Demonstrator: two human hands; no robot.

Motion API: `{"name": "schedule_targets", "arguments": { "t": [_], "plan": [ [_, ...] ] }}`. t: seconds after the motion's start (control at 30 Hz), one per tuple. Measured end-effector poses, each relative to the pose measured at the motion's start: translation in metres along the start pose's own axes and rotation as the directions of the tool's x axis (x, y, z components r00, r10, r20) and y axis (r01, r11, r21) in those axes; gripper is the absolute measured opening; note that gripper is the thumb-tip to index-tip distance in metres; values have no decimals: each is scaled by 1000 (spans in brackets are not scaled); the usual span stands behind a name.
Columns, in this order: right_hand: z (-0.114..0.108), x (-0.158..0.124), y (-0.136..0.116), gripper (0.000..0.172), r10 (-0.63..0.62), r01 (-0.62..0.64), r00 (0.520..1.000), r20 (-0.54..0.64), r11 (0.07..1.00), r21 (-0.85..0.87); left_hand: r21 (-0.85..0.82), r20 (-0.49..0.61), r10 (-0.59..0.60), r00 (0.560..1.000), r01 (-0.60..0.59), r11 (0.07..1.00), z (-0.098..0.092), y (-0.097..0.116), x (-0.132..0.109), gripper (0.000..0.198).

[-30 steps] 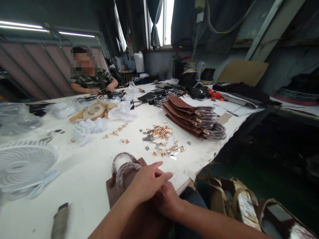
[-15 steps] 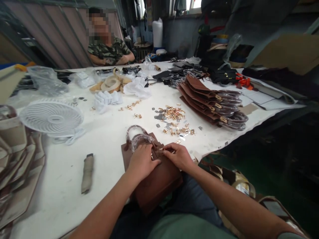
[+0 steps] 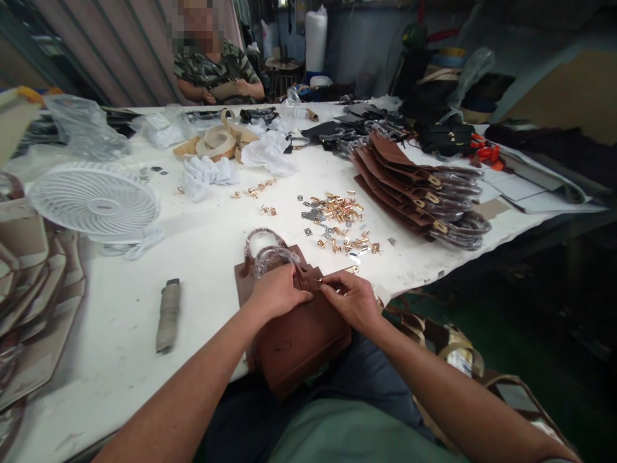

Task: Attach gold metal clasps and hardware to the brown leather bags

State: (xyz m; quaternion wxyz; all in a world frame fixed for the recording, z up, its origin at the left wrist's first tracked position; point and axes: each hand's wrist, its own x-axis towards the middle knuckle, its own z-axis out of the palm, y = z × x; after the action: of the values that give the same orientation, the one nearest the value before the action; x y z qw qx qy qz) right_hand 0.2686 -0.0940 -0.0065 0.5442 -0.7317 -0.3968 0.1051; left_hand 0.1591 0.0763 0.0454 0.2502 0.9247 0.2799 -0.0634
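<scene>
A brown handbag with plastic-wrapped handles leans over the table edge against my lap. My left hand grips its upper part below the handles, thumb stretched along the front and the other fingers partly hidden. With thumb and forefinger, my right hand pinches a small gold metal fitting at the bag's upper front flap. Just behind that hand lies a long gold clasp plate. Beyond the bag is a scattered heap of gold fittings mixed with small dark plates.
Stacked brown handbags lie at right, and pale bag panels at left. A white fan, a wrapped grey bar, tape rolls and crumpled white paper share the white table. A person in camouflage sits across.
My view has tilted down slightly. My right hand's fingertips have shifted a little with the small gold fitting at the flap. My left hand keeps its hold on the handbag.
</scene>
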Motion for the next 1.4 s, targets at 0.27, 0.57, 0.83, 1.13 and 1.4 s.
{"name": "schedule_targets", "arguments": {
  "t": [0.27, 0.57, 0.83, 1.13, 1.4],
  "plan": [
    [0, 0, 4, 14, 47, -47, 999, 5, 999, -9, -91, 25, 23, 999, -20, 996, 2, -3, 5, 35],
    [11, 0, 6, 11, 2, 0, 1000, 17, 996, -90, -112, -9, 17, 1000, -18, 994, 5, -7, 3, 32],
    [15, 2, 7, 10, -45, 75, 991, 130, 969, -237, -231, -19, 34, 999, -38, 972, 9, -8, 5, 26],
    [3, 17, -4, 28, -45, 136, 955, 292, 945, -298, -331, -51, 39, 998, -54, 942, 16, -14, 7, 21],
    [-4, 31, -11, 23, 17, 134, 914, 406, 930, -341, -340, -98, -9, 995, -25, 940, 21, -13, 5, 15]
  ]
}}
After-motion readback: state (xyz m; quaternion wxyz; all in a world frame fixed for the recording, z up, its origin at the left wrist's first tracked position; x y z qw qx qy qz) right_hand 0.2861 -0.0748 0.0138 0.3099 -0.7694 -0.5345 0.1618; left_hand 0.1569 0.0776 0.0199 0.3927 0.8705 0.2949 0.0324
